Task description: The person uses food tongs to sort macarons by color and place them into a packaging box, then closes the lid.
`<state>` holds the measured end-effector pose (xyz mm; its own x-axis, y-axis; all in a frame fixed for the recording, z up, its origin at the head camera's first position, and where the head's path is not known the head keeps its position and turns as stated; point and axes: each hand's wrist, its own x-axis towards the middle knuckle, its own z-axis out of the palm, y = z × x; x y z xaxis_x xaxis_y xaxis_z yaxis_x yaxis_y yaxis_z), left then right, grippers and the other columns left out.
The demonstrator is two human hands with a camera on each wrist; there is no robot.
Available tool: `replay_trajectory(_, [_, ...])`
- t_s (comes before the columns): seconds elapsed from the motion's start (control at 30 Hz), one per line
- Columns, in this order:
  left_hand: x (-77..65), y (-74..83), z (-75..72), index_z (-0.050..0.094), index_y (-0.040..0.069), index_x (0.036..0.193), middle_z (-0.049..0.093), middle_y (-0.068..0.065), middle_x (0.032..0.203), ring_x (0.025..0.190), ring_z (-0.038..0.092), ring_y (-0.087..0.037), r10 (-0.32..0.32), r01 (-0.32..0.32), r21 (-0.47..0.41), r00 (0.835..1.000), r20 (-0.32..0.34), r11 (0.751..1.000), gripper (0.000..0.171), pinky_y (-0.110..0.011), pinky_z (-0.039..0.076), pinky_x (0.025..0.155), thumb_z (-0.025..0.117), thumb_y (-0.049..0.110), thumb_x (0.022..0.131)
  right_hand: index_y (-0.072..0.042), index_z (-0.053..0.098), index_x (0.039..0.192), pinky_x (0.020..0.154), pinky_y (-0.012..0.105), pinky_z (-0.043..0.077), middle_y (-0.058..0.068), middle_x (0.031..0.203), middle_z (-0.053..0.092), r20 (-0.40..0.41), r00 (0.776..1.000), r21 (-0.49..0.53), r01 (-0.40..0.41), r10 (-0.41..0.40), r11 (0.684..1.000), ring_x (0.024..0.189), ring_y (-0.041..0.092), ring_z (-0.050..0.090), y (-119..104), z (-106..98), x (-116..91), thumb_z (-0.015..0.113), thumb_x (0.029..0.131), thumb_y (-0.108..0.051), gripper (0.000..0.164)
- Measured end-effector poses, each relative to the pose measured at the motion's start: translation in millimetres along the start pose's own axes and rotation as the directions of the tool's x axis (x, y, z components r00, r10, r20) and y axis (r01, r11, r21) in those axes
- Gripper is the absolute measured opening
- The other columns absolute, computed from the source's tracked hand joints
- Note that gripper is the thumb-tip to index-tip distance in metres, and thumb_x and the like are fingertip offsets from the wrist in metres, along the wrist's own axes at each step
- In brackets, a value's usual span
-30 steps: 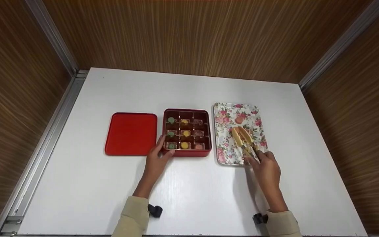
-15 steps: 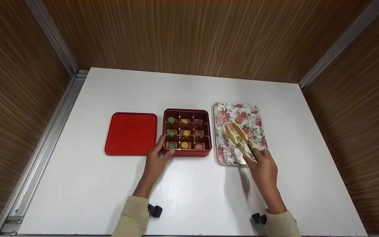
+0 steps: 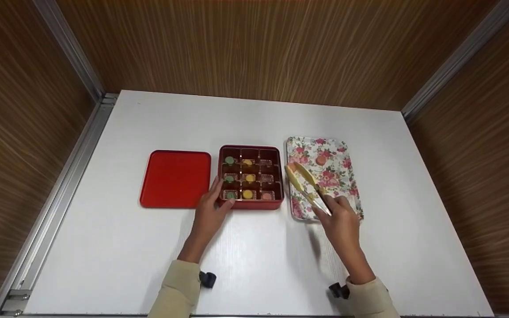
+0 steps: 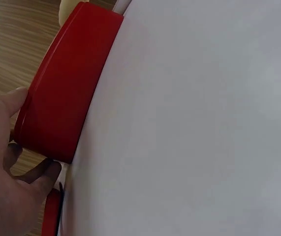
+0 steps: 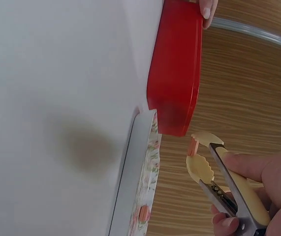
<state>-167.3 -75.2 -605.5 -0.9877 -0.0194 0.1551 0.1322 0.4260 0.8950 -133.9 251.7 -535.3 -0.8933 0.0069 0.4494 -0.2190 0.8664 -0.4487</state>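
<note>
My left hand (image 3: 208, 216) holds the near left corner of a red square box (image 3: 254, 205), thumb at the front rim and fingers along the left side. Inside, a divided insert carries green macarons (image 3: 229, 160) in the left column, yellow macarons (image 3: 248, 194) in the middle and a pink macaron (image 3: 267, 196) at the near right. My right hand (image 3: 343, 223) grips tongs (image 3: 296, 181) with pale yellow tips. A pink macaron (image 5: 193, 146) is pinched between those tips, above the flowered tray's left edge, close to the box.
The flowered tray (image 3: 301, 213) lies right of the box, bearing another pink macaron (image 3: 320, 160). Left of the box is a red lid (image 3: 177, 179). Wood-grain panels (image 3: 254, 48) enclose the white table (image 3: 254, 265) at the back and sides.
My right hand has carried the tongs and the pinched macaron leftward over the tray, toward the box. My left hand stays at the box corner.
</note>
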Motion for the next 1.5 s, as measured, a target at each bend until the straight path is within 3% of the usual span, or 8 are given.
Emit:
replay_trajectory(0.27, [0.7, 0.3, -0.1, 0.035, 0.026, 0.149, 0.025, 0.009, 0.157, 0.136, 0.034, -0.029, 0.01, -0.01, 0.02, 1.0, -0.001, 1.0, 0.067, -0.056, 0.034, 0.104, 0.066, 0.034, 0.09, -0.005, 0.071, 0.109, 0.054, 0.033, 0.037, 0.008, 0.084, 0.056, 0.041, 0.999, 0.022, -0.003, 0.002, 1.0, 0.061, 0.015, 0.043, -16, 10, 2, 0.08, 0.079, -0.022, 0.035])
replay_trajectory(0.4, [1.0, -1.4, 0.8, 0.035, 0.024, 0.149, 0.024, 0.011, 0.157, 0.138, 0.031, -0.032, -0.002, 0.002, 0.004, 1.0, 0.006, 1.0, 0.067, -0.058, 0.032, 0.105, 0.066, 0.036, 0.09, -0.006, 0.071, 0.106, 0.054, 0.032, 0.035, 0.006, 0.083, 0.054, 0.049, 0.998, 0.019, 0.031, -0.032, 0.999, 0.06, 0.014, 0.042, -21, 15, 3, 0.08, 0.078, -0.021, 0.033])
replay_trajectory(0.63, [1.1, -3.5, 2.6, 0.035, 0.021, 0.149, 0.024, 0.011, 0.157, 0.14, 0.028, -0.029, -0.009, 0.009, -0.038, 1.0, 0.012, 0.999, 0.068, -0.055, 0.029, 0.108, 0.065, 0.037, 0.09, -0.005, 0.072, 0.098, 0.052, 0.031, 0.033, 0.005, 0.076, 0.054, -0.003, 0.994, 0.023, 0.113, -0.113, 0.993, 0.057, 0.013, 0.04, -25, 23, 4, 0.084, 0.073, -0.019, 0.031])
replay_trajectory(1.13, [1.5, -4.9, 2.8, 0.039, 0.02, 0.147, 0.027, 0.012, 0.155, 0.139, 0.031, -0.025, -0.02, 0.019, -0.044, 1.0, -0.014, 0.999, 0.065, -0.052, 0.031, 0.109, 0.067, 0.033, 0.09, -0.003, 0.073, 0.099, 0.051, 0.031, 0.036, 0.006, 0.077, 0.056, -0.016, 0.991, 0.033, 0.132, -0.132, 0.991, 0.058, 0.011, 0.042, -29, 25, 5, 0.085, 0.072, -0.019, 0.033])
replay_trajectory(1.5, [-0.9, -6.1, 1.4, 0.037, 0.023, 0.148, 0.024, 0.016, 0.156, 0.139, 0.028, -0.022, -0.04, 0.041, -0.069, 0.999, 0.009, 0.997, 0.065, -0.053, 0.033, 0.106, 0.064, 0.039, 0.091, -0.005, 0.071, 0.109, 0.056, 0.033, 0.038, 0.008, 0.086, 0.055, 0.036, 0.999, 0.037, 0.003, -0.005, 0.999, 0.064, 0.015, 0.044, -18, 12, 8, 0.081, 0.078, -0.023, 0.037])
